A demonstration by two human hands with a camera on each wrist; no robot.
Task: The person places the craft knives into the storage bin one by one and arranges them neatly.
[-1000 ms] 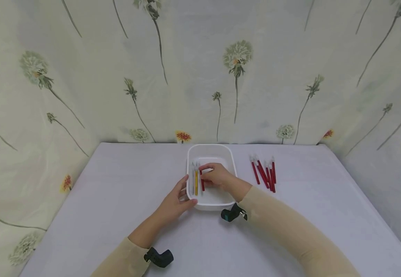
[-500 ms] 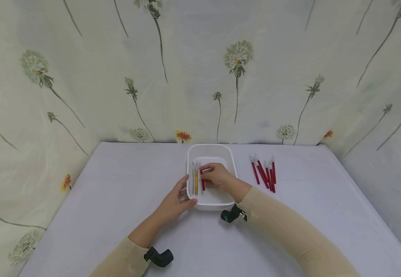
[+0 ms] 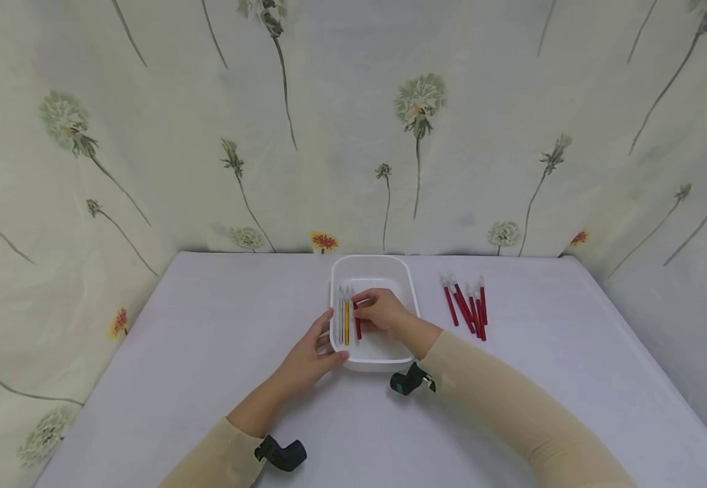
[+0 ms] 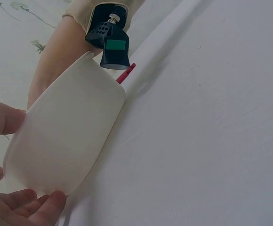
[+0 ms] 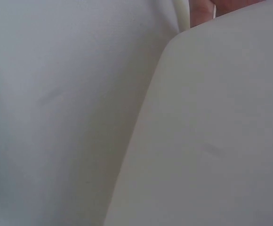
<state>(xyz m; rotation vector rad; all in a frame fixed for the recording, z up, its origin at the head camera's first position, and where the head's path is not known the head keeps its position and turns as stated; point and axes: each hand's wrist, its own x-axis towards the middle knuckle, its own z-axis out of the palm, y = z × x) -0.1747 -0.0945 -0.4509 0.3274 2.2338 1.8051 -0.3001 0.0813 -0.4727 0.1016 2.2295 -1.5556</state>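
A white plastic box [image 3: 379,366] stands at the middle of the table. My left hand [image 3: 307,362] grips its near left corner, thumb on the front and fingers along the left side; the left wrist view shows the fingers [image 4: 54,207] against the box's wall. Inside, my right hand [image 3: 386,313] pinches a slim red pen-shaped stick [image 3: 358,331] with a pale tip, partly hidden by the fingers. To its left, a yellow stick [image 3: 347,325] and a silver one [image 3: 340,324] of the same shape lie side by side. The right wrist view mostly shows the box's outer wall [image 5: 212,117].
Several red sticks [image 3: 470,312] with clear tips lie loosely bunched on the white cloth [image 3: 542,318], right of the box. A flowered curtain [image 3: 341,135] hangs behind the table and along its sides. Each wrist carries a small black camera [image 3: 280,453].
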